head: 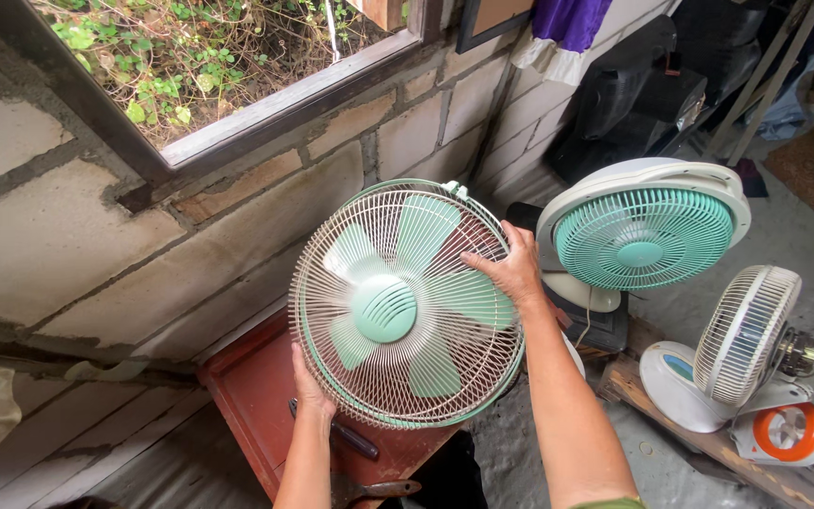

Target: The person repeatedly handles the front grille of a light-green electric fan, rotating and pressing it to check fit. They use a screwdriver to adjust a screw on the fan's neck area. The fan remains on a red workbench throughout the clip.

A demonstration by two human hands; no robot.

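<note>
I hold a round electric fan [405, 302] with a white wire grille and pale green blades, facing up toward me above a red wooden stool [247, 396]. My left hand [311, 391] grips the grille's lower left rim from beneath. On the upper right of the grille rests my right hand [511, 267], fingers spread on the wires near the rim.
A dark-handled tool [339, 434] and pliers [374, 490] lie on the stool. To the right stand a teal-grilled box fan [643, 240], a white desk fan [741, 344] and a small orange and white fan [786, 432] on a plank. Block wall and window sit behind.
</note>
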